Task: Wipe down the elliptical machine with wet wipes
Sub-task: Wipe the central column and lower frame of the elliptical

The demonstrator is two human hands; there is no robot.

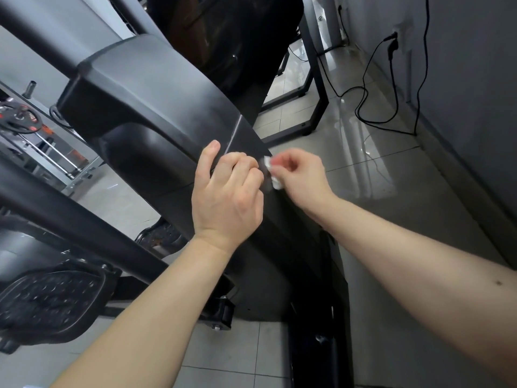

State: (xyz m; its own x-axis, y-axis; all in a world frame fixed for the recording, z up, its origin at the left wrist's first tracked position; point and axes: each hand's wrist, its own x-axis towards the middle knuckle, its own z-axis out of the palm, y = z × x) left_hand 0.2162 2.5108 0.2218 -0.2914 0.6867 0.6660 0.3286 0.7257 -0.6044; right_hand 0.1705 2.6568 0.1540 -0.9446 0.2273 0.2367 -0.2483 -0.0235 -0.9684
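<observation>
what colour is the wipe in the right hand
White; the wipe shows best in the head view.

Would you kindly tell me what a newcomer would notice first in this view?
Two bare hands meet at centre over the elliptical's black housing: the right hand pinches a small white wipe at its edge, and the left hand curls its fingers beside it. A black cable loops across the glossy tiled floor at upper right.

One black moulded-plastic elliptical machine point(156, 107) was present. One small crumpled white wet wipe point(272, 175) was counted. Two bare hands were in view: one left hand point(226, 197) and one right hand point(302, 177). One black textured oval foot pedal point(50, 303) and one black round weight plate point(21, 119) were visible.
</observation>
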